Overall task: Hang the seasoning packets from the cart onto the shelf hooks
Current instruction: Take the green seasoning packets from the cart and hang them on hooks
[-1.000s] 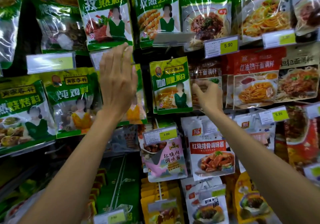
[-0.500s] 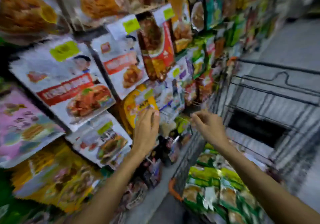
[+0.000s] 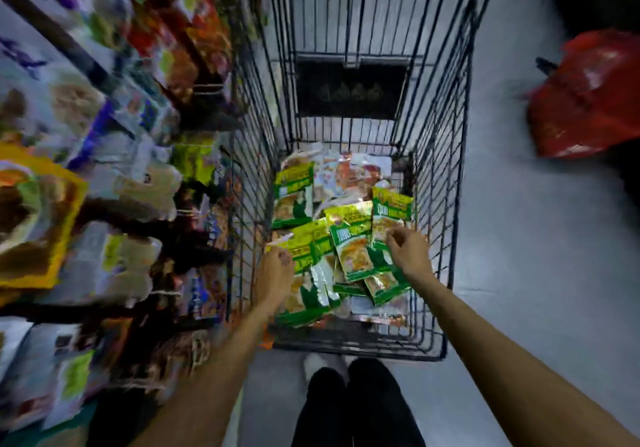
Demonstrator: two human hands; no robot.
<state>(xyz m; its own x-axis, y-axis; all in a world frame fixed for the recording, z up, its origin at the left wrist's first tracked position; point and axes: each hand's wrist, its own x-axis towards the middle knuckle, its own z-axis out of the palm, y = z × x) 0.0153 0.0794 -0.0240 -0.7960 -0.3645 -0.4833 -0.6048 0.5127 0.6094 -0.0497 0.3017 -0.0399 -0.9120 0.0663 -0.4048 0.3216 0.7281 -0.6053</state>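
Note:
Several green and yellow seasoning packets [image 3: 349,242] lie piled in the near end of a black wire cart [image 3: 446,204]. My left hand [image 3: 273,275] is at the cart's left wall, fingers curled down against the top corner of a green packet [image 3: 301,247]; blur hides whether they pinch it. Just above the packets on the right side of the pile hovers my right hand [image 3: 410,252], fingers loosely curled and holding nothing. The shelf of hanging packets [image 3: 104,169] runs along the left, heavily blurred.
White and red packets [image 3: 349,173] lie farther back in the cart. A red object [image 3: 585,96] sits on the grey floor at the right. My dark trouser legs [image 3: 353,408] stand just behind the cart's near rim.
My view has swung from the shelf down to the cart. Both hands have dropped from the hooks into the cart, onto the packet pile.

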